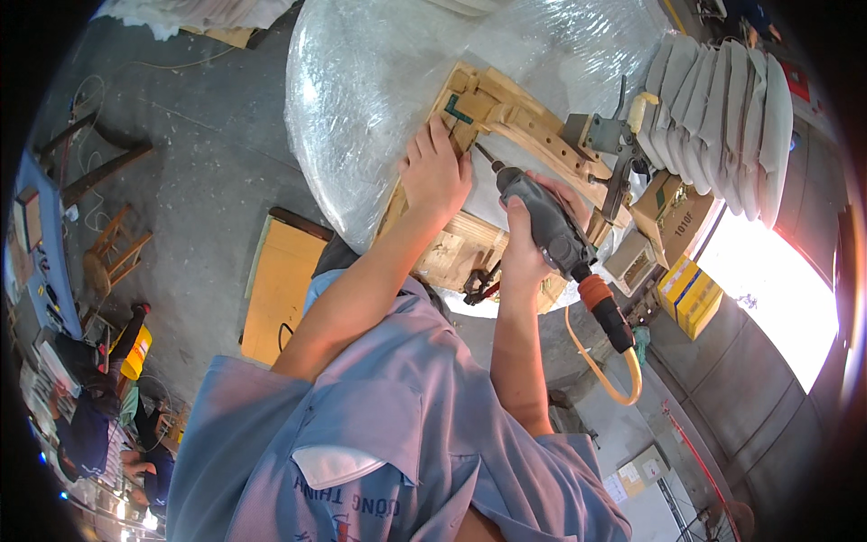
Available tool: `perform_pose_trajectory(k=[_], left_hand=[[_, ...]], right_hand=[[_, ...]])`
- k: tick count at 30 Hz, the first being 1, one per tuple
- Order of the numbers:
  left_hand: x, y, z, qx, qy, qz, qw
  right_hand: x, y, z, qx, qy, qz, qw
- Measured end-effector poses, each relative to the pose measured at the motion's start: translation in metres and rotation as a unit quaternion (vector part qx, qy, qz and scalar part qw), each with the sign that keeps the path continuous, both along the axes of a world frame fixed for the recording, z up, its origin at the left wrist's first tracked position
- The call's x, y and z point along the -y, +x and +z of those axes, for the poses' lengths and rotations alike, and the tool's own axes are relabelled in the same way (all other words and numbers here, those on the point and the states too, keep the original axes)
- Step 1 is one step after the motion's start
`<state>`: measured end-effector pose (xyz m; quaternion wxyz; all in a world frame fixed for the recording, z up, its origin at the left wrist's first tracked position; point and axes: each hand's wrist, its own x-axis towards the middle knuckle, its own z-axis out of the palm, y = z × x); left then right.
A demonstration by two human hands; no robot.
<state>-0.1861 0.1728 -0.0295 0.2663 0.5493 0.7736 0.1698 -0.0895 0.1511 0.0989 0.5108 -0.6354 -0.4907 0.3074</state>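
My left hand [435, 172] presses flat on a pale wooden frame piece [506, 113], close to a small dark green mark on the wood. My right hand [533, 230] grips a grey pneumatic hand tool [542, 221]. Its thin bit points up-left and meets the wood just right of my left fingers. An orange fitting and a yellowish air hose [605, 361] hang from the tool's rear end. The wooden piece lies on a big round form wrapped in clear plastic film [361, 81].
Stacked pale curved parts [731, 117] stand at the upper right, with a metal clamp [614, 144] and cardboard boxes [673, 217] beside them. A yellow box [691, 294] sits lower right. A yellow board [275, 289] lies on the concrete floor. Another person [90, 415] sits far left.
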Motion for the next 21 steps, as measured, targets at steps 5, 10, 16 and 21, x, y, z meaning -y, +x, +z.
perform_pose_trajectory(k=[5,10,16,21], left_hand=[[-0.001,-0.001,0.004,0.008,-0.011,-0.003,1.0],[-0.002,-0.002,0.006,0.008,-0.016,-0.007,1.0],[0.002,-0.003,-0.001,-0.002,0.031,-0.005,1.0],[0.002,-0.003,0.003,0.011,0.02,0.0,1.0]], right_hand=[[-0.024,0.002,0.008,0.037,-0.051,0.028,0.998],[-0.043,-0.004,0.021,0.078,-0.043,0.091,0.992],[-0.06,-0.006,0.016,0.069,-0.054,0.114,0.99],[-0.058,-0.019,0.014,0.066,-0.076,0.116,0.988]])
